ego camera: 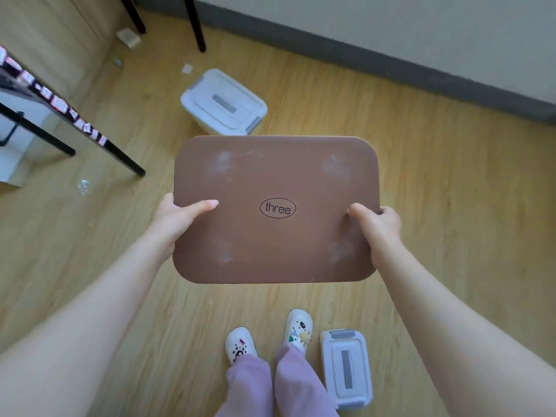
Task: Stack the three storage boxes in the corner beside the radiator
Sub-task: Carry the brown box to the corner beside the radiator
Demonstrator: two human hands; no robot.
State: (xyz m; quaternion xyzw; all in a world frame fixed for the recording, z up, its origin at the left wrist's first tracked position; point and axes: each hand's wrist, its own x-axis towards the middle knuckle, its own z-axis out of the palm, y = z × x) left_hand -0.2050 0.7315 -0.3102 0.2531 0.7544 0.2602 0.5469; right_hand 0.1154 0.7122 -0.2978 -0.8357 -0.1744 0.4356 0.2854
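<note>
You see a brown box with a flat lid marked "three", held up level above the floor. One white box with grey clips sits beyond it, probably shut; another lies near.

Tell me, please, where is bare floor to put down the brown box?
Free: the wood floor between the grey skirting board and the right hand. Crowded: the left, with black table legs and scraps; near the shoes, beside the small white box. The larger white lidded box lies ahead.
</note>
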